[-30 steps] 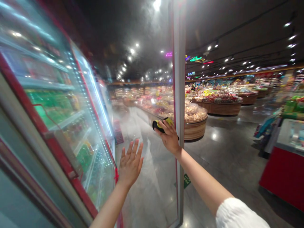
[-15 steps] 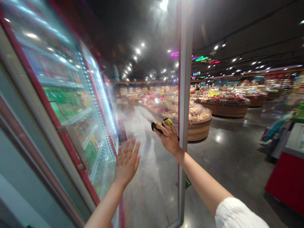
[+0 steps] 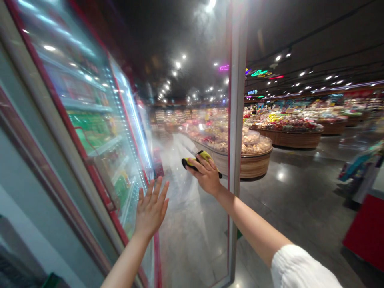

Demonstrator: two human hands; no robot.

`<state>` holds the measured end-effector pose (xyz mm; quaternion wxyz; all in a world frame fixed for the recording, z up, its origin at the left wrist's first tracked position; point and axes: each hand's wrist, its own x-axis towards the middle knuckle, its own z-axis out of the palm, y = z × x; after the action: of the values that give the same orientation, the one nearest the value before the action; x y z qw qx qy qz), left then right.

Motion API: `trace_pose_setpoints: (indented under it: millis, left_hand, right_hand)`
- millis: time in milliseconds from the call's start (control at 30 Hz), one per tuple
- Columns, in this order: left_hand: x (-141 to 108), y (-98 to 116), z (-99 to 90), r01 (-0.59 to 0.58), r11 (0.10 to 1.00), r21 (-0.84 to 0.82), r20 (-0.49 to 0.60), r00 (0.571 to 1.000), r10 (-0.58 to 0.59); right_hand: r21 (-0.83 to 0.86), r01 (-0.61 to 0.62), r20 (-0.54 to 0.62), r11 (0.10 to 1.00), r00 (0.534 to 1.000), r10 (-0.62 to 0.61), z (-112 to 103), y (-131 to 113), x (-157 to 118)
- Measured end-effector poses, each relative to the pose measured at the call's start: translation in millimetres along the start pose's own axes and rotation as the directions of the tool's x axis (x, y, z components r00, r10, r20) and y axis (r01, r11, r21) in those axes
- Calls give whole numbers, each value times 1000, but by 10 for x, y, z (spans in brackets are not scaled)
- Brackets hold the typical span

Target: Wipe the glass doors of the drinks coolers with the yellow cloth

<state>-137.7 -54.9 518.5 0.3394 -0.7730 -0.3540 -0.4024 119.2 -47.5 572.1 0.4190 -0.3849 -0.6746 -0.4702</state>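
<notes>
A glass door (image 3: 192, 240) with a grey metal frame (image 3: 237, 120) stands swung out in front of me. My right hand (image 3: 208, 176) presses a yellow and black cloth (image 3: 192, 163) against the pane, its fingers bent over the folded fabric. Lower and to the left, my left hand (image 3: 151, 206) is spread with straight fingers, palm toward the glass and nothing in it. Whether its palm touches the pane I cannot tell. Hazy smears and reflections show across the glass.
On the left is a lit refrigerated cabinet (image 3: 90, 180) with red edging and shelves of goods, seen blurred. Beyond the door, round wood-sided produce stands (image 3: 255, 164) line the grey floor (image 3: 270, 224). A red counter (image 3: 366, 232) stands at the right edge.
My right hand has slid the cloth left along the glass, away from the door frame. My left hand sits slightly farther left. The whole view has shifted a little.
</notes>
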Motion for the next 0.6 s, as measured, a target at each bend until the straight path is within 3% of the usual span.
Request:
trace_pose_setpoints:
  millis: [100,167,267,333,400,500,600]
  left_hand:
    - [-65,-63,-73,4,999,44,16,1000,-5]
    - [-88,-73,-103,16,998,58,36,999,-18]
    - [-135,-80,-122,55,996,65,71,996,-60]
    - [-190,-114,-138,86,994,72,84,992,-92]
    - [-255,-178,-169,117,990,84,95,988,-125]
    - [-327,-291,-242,142,984,112,125,980,-155]
    - [-343,-364,-312,159,977,141,150,972,-180]
  right_hand:
    - [6,-207,-54,978,977,207,69,-99,227]
    - [13,-229,-48,973,972,230,117,-253,374]
    - [37,-77,14,996,997,76,100,-416,359]
    - [67,52,52,996,997,-56,47,-400,231]
    - [91,76,60,993,995,-81,12,-328,139]
    - [116,-91,7,989,996,90,65,-324,241]
    - [160,-183,-28,970,981,190,190,-572,512]
